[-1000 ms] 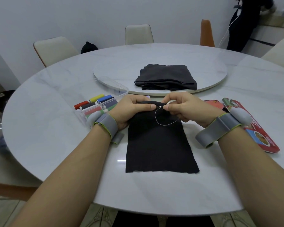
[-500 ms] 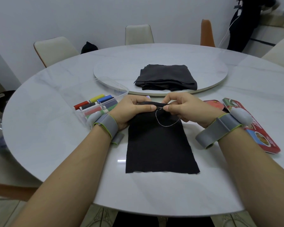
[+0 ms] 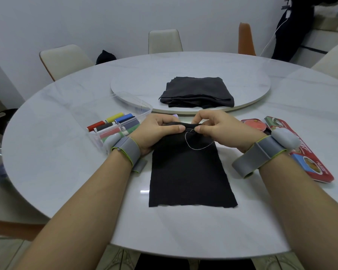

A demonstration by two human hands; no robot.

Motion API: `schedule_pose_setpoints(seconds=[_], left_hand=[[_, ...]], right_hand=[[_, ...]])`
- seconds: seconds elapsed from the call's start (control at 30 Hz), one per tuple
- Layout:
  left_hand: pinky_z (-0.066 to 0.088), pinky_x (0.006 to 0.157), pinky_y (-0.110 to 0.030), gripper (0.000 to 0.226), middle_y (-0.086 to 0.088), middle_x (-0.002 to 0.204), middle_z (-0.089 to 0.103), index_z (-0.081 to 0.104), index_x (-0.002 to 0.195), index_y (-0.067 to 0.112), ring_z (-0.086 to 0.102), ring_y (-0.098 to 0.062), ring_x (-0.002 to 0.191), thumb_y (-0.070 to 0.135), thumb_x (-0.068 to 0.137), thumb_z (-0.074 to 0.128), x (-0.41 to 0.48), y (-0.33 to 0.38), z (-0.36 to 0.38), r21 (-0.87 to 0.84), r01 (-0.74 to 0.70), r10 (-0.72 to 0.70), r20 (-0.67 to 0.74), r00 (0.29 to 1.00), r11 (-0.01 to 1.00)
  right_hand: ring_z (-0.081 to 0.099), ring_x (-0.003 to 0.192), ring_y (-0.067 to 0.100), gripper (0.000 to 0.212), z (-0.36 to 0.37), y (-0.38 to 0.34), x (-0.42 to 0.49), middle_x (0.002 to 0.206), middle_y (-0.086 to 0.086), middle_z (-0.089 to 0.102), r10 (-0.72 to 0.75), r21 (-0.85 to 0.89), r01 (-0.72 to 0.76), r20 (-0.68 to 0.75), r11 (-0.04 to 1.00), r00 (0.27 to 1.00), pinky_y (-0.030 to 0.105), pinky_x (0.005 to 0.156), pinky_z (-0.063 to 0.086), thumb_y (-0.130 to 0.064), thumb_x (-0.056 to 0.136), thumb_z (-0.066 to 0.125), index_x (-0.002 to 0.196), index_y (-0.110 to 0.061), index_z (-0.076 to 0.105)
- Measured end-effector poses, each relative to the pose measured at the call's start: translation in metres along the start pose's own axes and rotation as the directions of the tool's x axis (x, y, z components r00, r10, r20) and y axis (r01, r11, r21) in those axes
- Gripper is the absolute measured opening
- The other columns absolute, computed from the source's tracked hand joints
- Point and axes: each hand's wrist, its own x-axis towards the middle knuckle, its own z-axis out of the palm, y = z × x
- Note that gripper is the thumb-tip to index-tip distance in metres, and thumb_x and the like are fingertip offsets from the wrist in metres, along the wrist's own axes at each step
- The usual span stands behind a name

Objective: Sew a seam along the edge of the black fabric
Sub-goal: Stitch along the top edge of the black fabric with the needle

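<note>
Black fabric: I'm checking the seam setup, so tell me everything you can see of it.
The black fabric is a matte rectangle lying flat on the table, its near edge uneven and slightly frayed. Its far edge is folded over and raised, pinched by the left hand and the right hand. A pale thread loops across it below the right thumb.

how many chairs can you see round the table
4. A far-left cream chair, a middle cream chair at the far side, an orange chair right of it, and a right-edge cream chair. Others nearer the camera may be hidden.
</note>
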Motion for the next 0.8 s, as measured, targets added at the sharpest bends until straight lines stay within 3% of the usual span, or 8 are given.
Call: schedule_pose_setpoints(seconds=[0.1,0.23,0.33,0.47,0.57,0.67,0.8], left_hand=[[0.050,0.087,-0.022,0.019,-0.014,0.107,0.060,0.069,0.100,-0.009,0.058,-0.001,0.091,0.005,0.087,0.070,0.0003,-0.0006,-0.0013,0.064,-0.019,0.018,0.011,1.000,0.998],[0.049,0.088,-0.020,0.015,-0.013,0.104,0.060,0.071,0.094,-0.006,0.055,0.002,0.091,0.007,0.087,0.070,0.0007,-0.0009,-0.0014,0.123,-0.038,0.035,0.021,0.999,0.992],[0.048,0.087,-0.020,0.008,-0.013,0.104,0.060,0.071,0.090,-0.001,0.055,0.006,0.089,0.006,0.088,0.070,0.0010,-0.0012,-0.0011,0.131,-0.045,0.041,0.033,0.999,0.990],[0.047,0.091,-0.022,0.017,-0.013,0.103,0.060,0.069,0.095,-0.010,0.057,0.011,0.094,0.005,0.088,0.069,0.0021,-0.0024,-0.0017,0.133,-0.041,0.038,0.026,0.999,0.990],[0.047,0.093,-0.022,0.017,-0.010,0.102,0.063,0.070,0.099,-0.010,0.058,0.012,0.101,0.004,0.089,0.068,0.0024,-0.0023,0.0004,0.100,-0.031,0.031,0.001,1.000,0.994],[0.047,0.091,-0.020,0.015,-0.005,0.100,0.064,0.070,0.098,-0.009,0.060,0.010,0.095,0.003,0.090,0.066,0.0033,-0.0018,0.0022,0.042,-0.007,0.008,-0.019,1.000,0.999],[0.044,0.099,-0.022,0.010,0.016,0.097,0.072,0.073,0.092,0.002,0.053,0.016,0.110,0.003,0.091,0.063,0.0054,-0.0026,-0.0001,-0.020,0.041,-0.041,0.000,0.999,0.999]], right_hand=[[0.044,0.051,0.009,0.012,0.0017,-0.0002,-0.0003,0.058,-0.005,0.053,-0.018,-0.102,0.014,-0.039,0.995,0.999,0.026,0.057,0.035,-0.013,0.098,0.055,0.089,-0.019,0.061],[0.045,0.051,0.004,0.009,0.0062,-0.0034,-0.0022,0.056,-0.007,0.052,-0.070,-0.306,0.038,-0.095,0.951,0.993,0.022,0.054,0.030,-0.017,0.099,0.052,0.096,-0.019,0.061],[0.046,0.056,0.006,0.014,0.0080,-0.0055,-0.0037,0.058,-0.007,0.053,-0.081,-0.344,0.043,-0.096,0.938,0.992,0.023,0.055,0.031,-0.017,0.099,0.051,0.099,-0.020,0.064],[0.044,0.057,0.006,0.014,0.0085,-0.0075,-0.0049,0.055,-0.008,0.049,-0.112,-0.367,0.066,-0.106,0.928,0.988,0.023,0.055,0.031,-0.016,0.098,0.052,0.100,-0.021,0.065],[0.045,0.056,0.005,0.013,0.0076,-0.0068,-0.0046,0.055,-0.008,0.049,-0.117,-0.366,0.071,-0.106,0.928,0.987,0.022,0.054,0.030,-0.016,0.098,0.053,0.098,-0.021,0.065],[0.045,0.050,0.002,0.010,0.0055,-0.0063,-0.0036,0.054,-0.007,0.048,-0.106,-0.290,0.072,-0.105,0.954,0.989,0.022,0.054,0.030,-0.016,0.097,0.055,0.095,-0.021,0.064],[0.038,0.048,0.007,0.007,0.0046,-0.0078,-0.0022,0.057,-0.001,0.048,-0.058,-0.109,0.049,-0.080,0.993,0.995,0.026,0.054,0.031,-0.014,0.097,0.058,0.093,-0.013,0.063]])
